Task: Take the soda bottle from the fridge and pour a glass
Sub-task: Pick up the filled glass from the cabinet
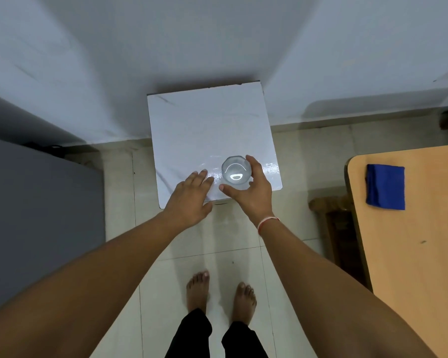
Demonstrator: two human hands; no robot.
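Note:
A clear drinking glass (236, 171) stands upright near the front edge of a small white table (207, 125). My right hand (254, 192) is wrapped around the glass, thumb on its near side and fingers on its right side. My left hand (192, 195) lies flat on the tabletop just left of the glass, fingers spread, holding nothing. No soda bottle is in view. Whether the glass holds liquid I cannot tell.
A grey appliance, maybe the fridge (36, 215), stands at the left. At the right a wooden table (411, 254) carries a folded blue cloth (385, 186), with a dark wooden stool (331, 210) beside it. White walls stand behind; my bare feet (220, 293) are on the tiled floor.

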